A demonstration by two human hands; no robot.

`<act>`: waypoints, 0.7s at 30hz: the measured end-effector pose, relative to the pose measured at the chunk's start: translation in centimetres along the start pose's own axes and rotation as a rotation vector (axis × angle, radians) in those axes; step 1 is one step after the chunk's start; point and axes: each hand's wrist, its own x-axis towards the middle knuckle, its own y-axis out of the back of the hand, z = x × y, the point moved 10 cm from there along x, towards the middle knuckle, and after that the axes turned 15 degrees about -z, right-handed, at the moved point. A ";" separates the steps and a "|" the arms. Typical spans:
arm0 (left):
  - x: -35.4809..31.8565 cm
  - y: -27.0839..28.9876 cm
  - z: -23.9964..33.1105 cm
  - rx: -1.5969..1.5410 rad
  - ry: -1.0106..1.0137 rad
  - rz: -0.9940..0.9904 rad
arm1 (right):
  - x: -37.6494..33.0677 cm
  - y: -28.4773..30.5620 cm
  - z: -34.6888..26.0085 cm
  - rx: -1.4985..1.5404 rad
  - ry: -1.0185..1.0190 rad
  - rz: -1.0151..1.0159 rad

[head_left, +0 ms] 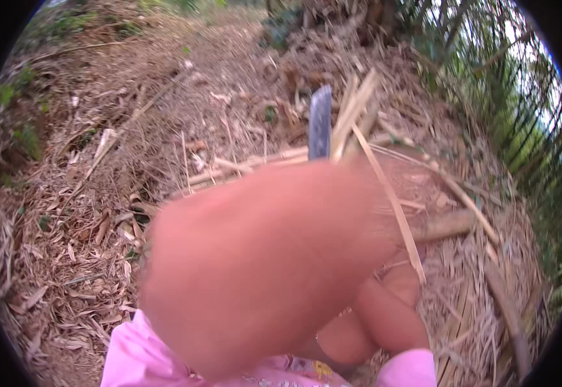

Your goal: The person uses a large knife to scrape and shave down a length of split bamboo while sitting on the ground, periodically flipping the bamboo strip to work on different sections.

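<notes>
One flat, dark metal blade [320, 122] stands out beyond the person's arm, near the middle of the scene, its long axis running almost straight away from the body, with the slant-cut tip at the far end and leaning a touch to the right. Its near end is lost behind skin, so I can't see a handle or which hand has it. Just right of it a thin, pale strip [394, 206] slants from far left to near right, its near end by the right arm, and close by the blade some split pale pieces [355, 109] fan outward. The left arm comes up from a pink sleeve [142, 355] at the lower left and angles across the body to the right; the left hand [300, 226] and forearm make one broad, blurred shape, no fingers to be picked out, so whether it is clenched or loose I can't tell. Lower right, the right forearm [390, 319] rises from its own pink cuff [410, 367], tilted inward to the left, partly covered by the left; the right hand's grip I can't make out. Dry leaf litter [68, 277] and cut stalks [448, 226] cover the ground around.
</notes>
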 end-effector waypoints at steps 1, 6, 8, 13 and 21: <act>-1.6 0.7 -2.6 -0.084 0.122 0.126 | 0.9 0.8 0.2 -0.038 0.009 0.014; -11.6 -8.1 -13.5 -0.071 0.908 -0.246 | 1.6 3.0 0.2 -0.160 0.039 0.090; -18.4 -16.0 -16.5 -0.683 1.166 -0.389 | 1.8 2.9 -0.2 -0.216 0.067 0.097; -21.3 -22.0 -13.2 -1.675 1.346 -0.294 | 1.6 4.5 -3.0 -0.630 0.157 0.224; -24.3 -22.9 -11.5 -1.776 1.517 -0.118 | 2.0 3.2 -2.5 -1.511 0.092 0.028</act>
